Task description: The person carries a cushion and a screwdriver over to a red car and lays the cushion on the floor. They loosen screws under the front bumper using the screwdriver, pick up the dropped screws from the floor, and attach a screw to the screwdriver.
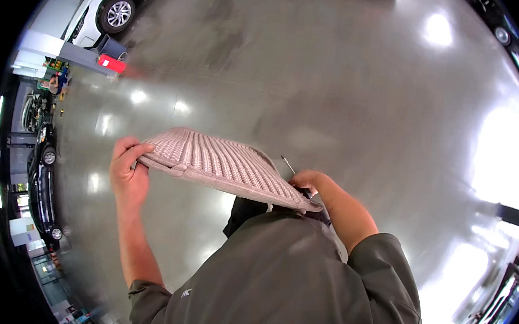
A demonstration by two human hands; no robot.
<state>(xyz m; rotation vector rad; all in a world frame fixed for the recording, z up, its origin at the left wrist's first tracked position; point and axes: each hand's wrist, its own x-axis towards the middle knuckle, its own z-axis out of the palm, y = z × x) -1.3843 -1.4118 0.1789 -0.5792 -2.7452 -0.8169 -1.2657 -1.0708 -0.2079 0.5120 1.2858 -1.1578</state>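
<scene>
A pinkish-grey ribbed cushion (224, 164) with a knitted-looking face hangs before my body, its top sloping down to the right. My left hand (130, 159) is closed on its far-left corner, thumb over the top edge. By the cushion's right corner, my right hand (309, 181) is closed round a slim tool (287, 164). A thin metal shaft sticks out of the fist, up and to the left. The tool's dark handle is mostly hidden by my fingers, so its exact kind cannot be made out. Whether this hand also touches the cushion is unclear.
Around me spreads a shiny grey floor (312, 76). A white car (105, 10) stands at the far left, near a red box (111, 64) by a grey post. Dark cars (42, 190) line the left side. Another dark car (510, 46) is at the far right.
</scene>
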